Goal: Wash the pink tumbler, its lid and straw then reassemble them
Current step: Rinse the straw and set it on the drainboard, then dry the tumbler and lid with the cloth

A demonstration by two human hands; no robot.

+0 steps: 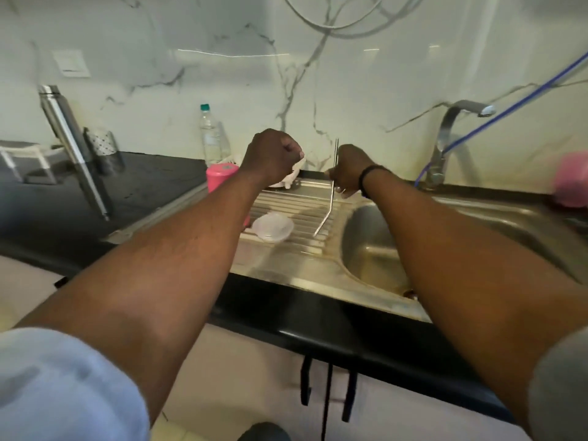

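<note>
**Now drying or checking the straw over the drainboard**

Here gripping the bent steel straw [332,192] in the right hand [348,173], upright above the ribbed steel drainboard [286,205], probably so drips fall there. Left hand [270,154] curled around something white, hard to tell what. Pink tumbler [221,176] standing behind the left forearm, partly hidden; clear plastic lid [273,227] lying on the drainboard. Nearby a clear water bottle [210,135] and curved faucet [451,135].
</note>
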